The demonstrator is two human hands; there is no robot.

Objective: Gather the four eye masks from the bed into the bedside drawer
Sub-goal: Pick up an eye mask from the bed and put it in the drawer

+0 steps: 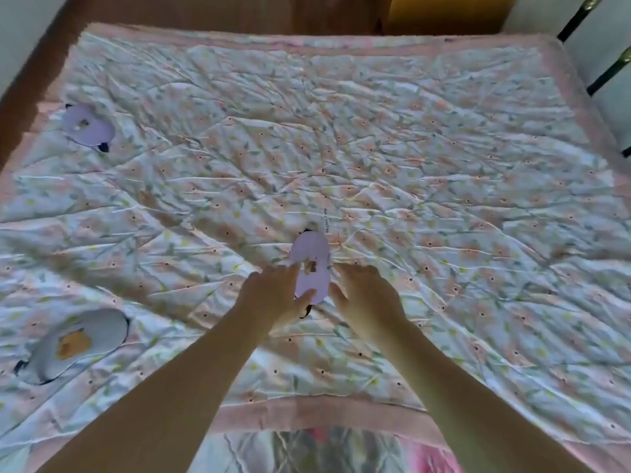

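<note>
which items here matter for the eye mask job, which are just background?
Job: middle eye mask, between left hand and right hand; far-left eye mask; near-left eye mask. Only three visible; no drawer in view.
Background: quilt, wooden floor.
</note>
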